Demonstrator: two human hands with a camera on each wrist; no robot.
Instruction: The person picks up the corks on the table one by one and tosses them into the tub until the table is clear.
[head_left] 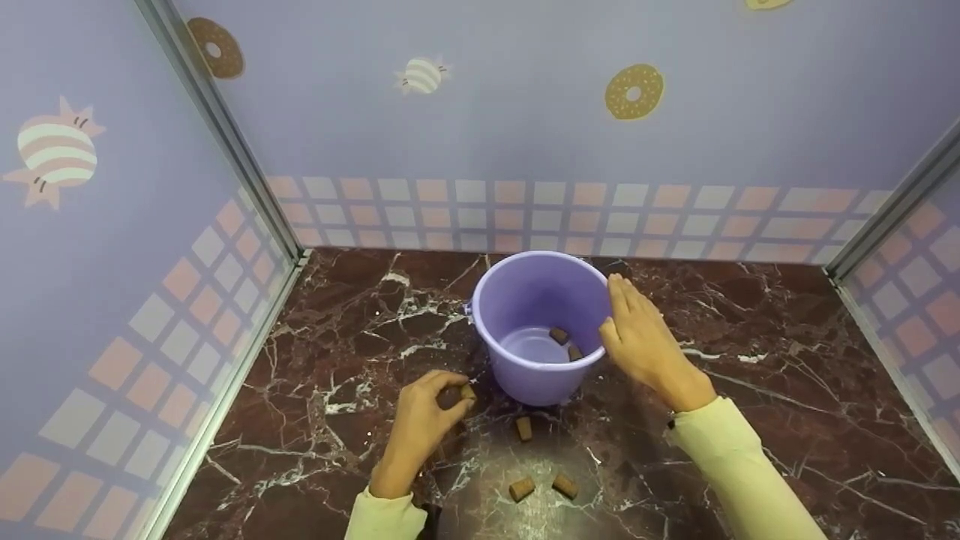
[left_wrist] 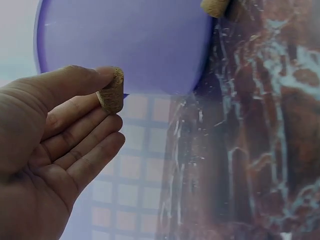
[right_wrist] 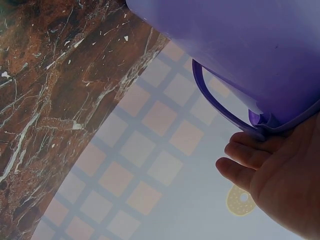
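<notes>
My left hand point(head_left: 427, 412) pinches a brown cork point(left_wrist: 112, 91) between thumb and forefinger, just left of the purple bucket point(head_left: 536, 379). In the left wrist view, its other fingers stretch out below the cork. My right hand point(head_left: 645, 341) rests against the right side of the bucket's rim, fingers fairly straight. The right wrist view shows those fingers by the handle's point(right_wrist: 215, 102) joint. Inside the upright bucket, two corks lie on the bottom, one cork point(head_left: 559, 335) behind the other cork point(head_left: 574, 352).
A loose cork point(head_left: 523, 429) lies in front of the bucket. Nearer to me are two more, a left cork point(head_left: 521, 489) and a right cork point(head_left: 565, 486). The dark marbled tabletop point(head_left: 360, 442) is bounded by patterned panels point(head_left: 480, 135) behind and at both sides.
</notes>
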